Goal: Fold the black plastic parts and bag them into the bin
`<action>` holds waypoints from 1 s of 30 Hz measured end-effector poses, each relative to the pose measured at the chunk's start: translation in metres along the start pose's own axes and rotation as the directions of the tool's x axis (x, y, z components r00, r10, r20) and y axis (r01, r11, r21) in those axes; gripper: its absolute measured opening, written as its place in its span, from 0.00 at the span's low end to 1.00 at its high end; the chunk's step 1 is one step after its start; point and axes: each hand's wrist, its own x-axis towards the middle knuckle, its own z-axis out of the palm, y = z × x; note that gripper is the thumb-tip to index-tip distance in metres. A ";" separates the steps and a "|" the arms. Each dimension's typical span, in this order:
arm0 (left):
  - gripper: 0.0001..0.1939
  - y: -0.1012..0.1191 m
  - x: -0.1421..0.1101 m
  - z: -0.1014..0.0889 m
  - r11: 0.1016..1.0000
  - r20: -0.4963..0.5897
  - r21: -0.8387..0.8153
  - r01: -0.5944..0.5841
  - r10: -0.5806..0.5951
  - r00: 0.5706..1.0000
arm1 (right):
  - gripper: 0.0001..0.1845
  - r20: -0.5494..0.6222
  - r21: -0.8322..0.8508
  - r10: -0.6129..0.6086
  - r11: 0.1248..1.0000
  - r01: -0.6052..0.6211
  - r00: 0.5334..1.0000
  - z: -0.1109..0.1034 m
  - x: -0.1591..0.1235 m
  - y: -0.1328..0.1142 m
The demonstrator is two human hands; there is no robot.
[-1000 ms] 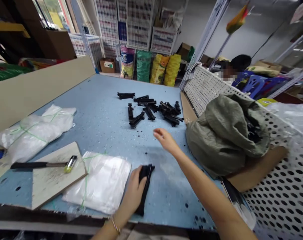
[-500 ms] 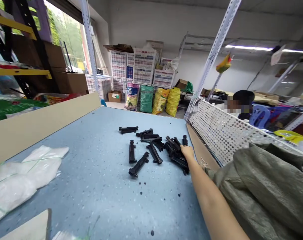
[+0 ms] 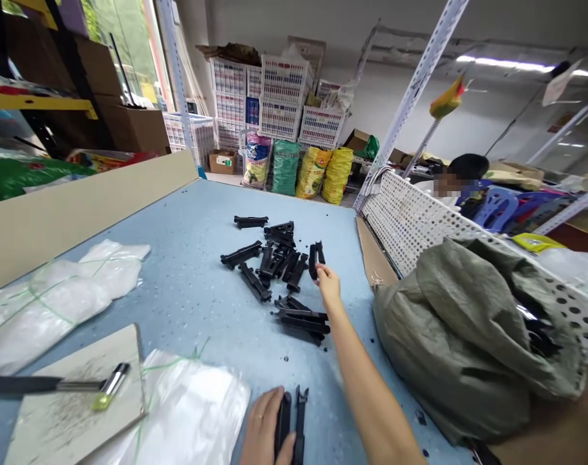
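Observation:
My right hand reaches over the blue tabletop, its fingertips closed on the near end of a long black plastic part. Low in the view, my left hand has its fingers and thumb around another black plastic part. Just right of that one, a similar slim black piece lies lengthwise by the thumb. Several more black parts lie in a loose heap left of my right hand. A smaller stack sits nearer, beside my right forearm.
At left, a mallet rests on a pale board near bundled clear plastic bags. A grey-green sack bulges along the right edge, by a white perforated panel. A person is beyond it.
The view has tilted downward. My left hand has come into sight with a black part. My right hand has shifted left, and the black parts are now arranged differently.

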 end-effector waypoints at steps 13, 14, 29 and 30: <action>0.24 0.095 0.021 -0.065 0.514 0.022 -0.838 0.181 -0.300 0.954 | 0.19 0.507 0.094 -0.578 0.775 0.626 0.640 -0.068 -0.280 -0.020; 0.22 0.097 0.014 -0.066 0.506 0.079 -0.834 0.219 -0.285 0.955 | 0.19 0.470 0.095 -0.553 0.807 0.584 0.688 -0.073 -0.278 -0.021; 0.19 0.094 -0.028 -0.055 0.532 0.180 -0.771 0.349 -0.344 0.922 | 0.25 0.555 -0.295 -0.508 0.620 0.727 0.659 -0.072 -0.270 0.001; 0.19 0.090 -0.026 -0.055 0.551 0.146 -0.766 0.331 -0.352 0.925 | 0.25 0.579 -0.273 -0.538 0.580 0.767 0.613 -0.071 -0.283 0.004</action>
